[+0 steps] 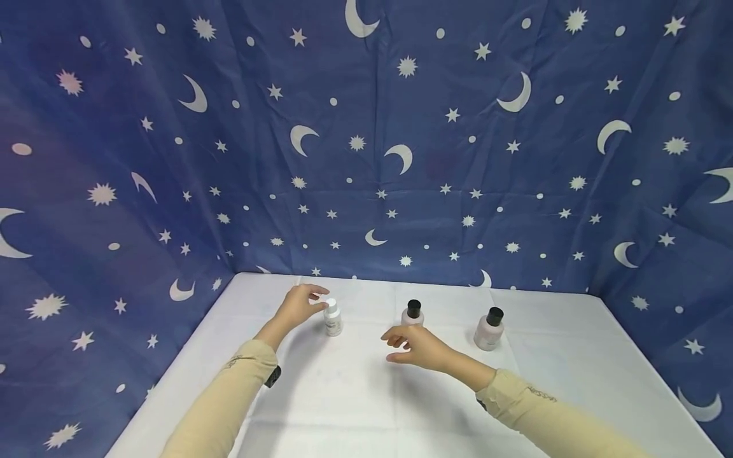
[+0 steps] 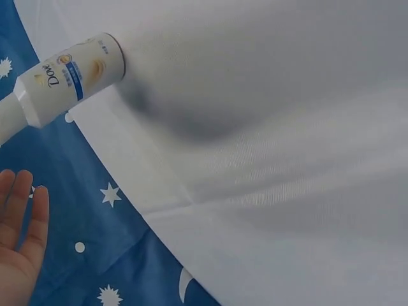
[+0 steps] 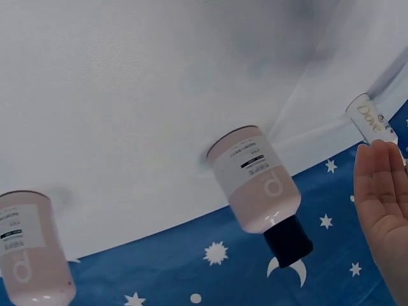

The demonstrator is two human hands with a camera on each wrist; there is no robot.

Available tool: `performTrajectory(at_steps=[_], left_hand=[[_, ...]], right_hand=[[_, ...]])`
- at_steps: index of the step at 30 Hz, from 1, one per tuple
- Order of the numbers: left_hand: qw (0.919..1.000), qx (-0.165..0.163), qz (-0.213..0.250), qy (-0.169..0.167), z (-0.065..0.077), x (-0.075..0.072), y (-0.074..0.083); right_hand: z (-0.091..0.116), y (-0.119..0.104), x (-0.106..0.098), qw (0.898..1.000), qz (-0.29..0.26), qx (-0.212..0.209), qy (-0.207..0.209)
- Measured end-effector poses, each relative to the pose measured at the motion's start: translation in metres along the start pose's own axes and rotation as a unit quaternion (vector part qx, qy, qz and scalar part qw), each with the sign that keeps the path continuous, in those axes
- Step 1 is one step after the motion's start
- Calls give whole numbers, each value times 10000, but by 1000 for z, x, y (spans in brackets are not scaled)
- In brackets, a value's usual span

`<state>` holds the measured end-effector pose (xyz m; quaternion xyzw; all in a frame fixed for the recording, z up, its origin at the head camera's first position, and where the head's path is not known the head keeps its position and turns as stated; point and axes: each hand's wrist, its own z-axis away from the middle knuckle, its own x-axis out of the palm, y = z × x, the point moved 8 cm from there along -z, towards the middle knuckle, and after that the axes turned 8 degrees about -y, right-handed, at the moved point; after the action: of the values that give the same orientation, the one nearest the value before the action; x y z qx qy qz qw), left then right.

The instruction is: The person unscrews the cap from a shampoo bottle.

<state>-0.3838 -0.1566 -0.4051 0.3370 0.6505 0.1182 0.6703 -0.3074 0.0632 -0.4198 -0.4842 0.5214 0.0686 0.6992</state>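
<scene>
A small white Dove bottle (image 1: 333, 323) (image 2: 73, 73) stands upright on the left half of the table. My left hand (image 1: 299, 305) (image 2: 22, 239) is beside its cap, thumb and fingers spread apart and not wrapped round it. Farther right, a pink bottle with a black cap (image 1: 413, 316) (image 3: 255, 185) stands partly hidden behind my right hand (image 1: 422, 347) (image 3: 386, 204). That hand hovers over the cloth in front of the bottle, fingers relaxed and holding nothing. Another pink bottle (image 1: 488, 333) (image 3: 32, 248) with a black cap stands to the right of it.
A white cloth (image 1: 338, 394) with faint creases covers the table. Dark blue fabric (image 1: 366, 159) patterned with moons and stars hangs behind the table's back edge and along both sides.
</scene>
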Motion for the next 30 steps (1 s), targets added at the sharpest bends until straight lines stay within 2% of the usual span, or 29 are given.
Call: performTrajectory(at_steps=[5,10,17,24,30], left_hand=[[9998,163,-53,-79,0,9,-2],[9995,283,146,-90,-3,13,-3],[9987,189,447,144,-2,17,-8],[9992,142,334,179,-4,16,-3],[9990,-10,400,212,-6,17,-3]], right_hand=[[-7,-9,8,9999,81,-65,-136],[-10,-15,4,9997,186,-128,-71],[-18,-14,11,9998,152,-152,-23],[-32,-15,16,9994,159,-289,69],[-47,-9,20,9996,84,-160,193]])
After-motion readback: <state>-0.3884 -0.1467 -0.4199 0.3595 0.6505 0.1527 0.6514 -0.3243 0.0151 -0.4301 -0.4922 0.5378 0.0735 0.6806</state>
